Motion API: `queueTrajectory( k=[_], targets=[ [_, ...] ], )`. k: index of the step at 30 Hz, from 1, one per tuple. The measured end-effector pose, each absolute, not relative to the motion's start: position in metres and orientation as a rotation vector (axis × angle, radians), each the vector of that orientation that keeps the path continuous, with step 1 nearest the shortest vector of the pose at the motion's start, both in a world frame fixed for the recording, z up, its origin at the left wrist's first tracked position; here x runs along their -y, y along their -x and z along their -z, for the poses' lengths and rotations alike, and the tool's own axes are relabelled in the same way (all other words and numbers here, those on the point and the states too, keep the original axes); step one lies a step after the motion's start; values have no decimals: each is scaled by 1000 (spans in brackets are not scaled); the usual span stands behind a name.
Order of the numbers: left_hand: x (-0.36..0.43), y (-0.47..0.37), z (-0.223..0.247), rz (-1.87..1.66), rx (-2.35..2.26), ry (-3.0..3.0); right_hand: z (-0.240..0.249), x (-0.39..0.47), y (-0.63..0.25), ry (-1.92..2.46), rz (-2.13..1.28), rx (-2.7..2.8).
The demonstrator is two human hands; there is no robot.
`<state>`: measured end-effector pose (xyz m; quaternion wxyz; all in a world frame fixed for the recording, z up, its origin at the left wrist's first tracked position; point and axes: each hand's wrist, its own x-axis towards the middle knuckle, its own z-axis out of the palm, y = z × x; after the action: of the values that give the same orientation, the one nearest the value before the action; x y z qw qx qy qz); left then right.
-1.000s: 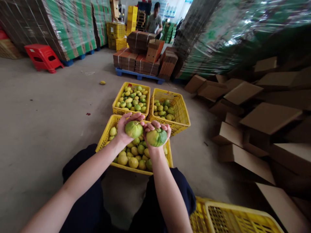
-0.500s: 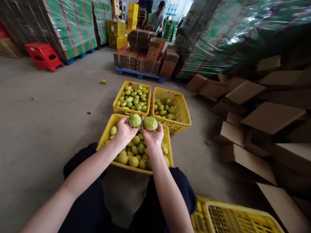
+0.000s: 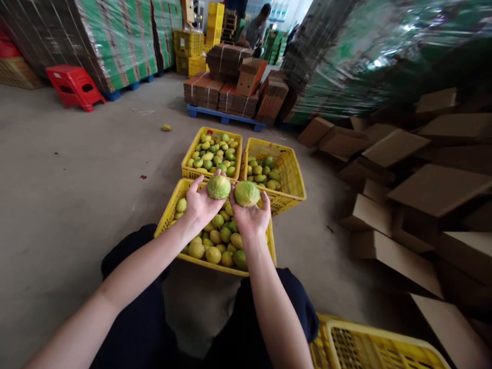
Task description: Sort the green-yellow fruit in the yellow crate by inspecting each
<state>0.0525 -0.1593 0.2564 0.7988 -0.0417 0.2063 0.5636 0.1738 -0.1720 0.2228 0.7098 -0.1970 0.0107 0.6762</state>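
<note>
Left hand (image 3: 205, 204) palm up, curled fingers cradling left-hand lemon (image 3: 219, 187), thumb spread off it. Right hand (image 3: 251, 218) palm up, right-hand lemon (image 3: 247, 193) resting between fingers and thumb. Both lemons side by side, above far edge of near yellow crate (image 3: 213, 264); green and yellow lemons in that crate. Far-left crate (image 3: 192, 173) filled with mixed lemons. Far-right crate (image 3: 289, 169): lemons toward left, right part bare. Brown cardboard boxes (image 3: 426, 189) heaped at right.

mottled yellow-green fruits (image 3: 247, 194), yellow latticed crates (image 3: 291, 171), red stool (image 3: 77, 86), navy trousers (image 3: 132, 328), blue pallet (image 3: 226, 118)
</note>
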Motion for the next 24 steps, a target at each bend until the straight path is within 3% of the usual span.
queueTrajectory(
  k=[24],
  targets=[
    [168,-47,-266,-1199,-169,-69,-232,181,-174,372,-1522,138]
  ],
)
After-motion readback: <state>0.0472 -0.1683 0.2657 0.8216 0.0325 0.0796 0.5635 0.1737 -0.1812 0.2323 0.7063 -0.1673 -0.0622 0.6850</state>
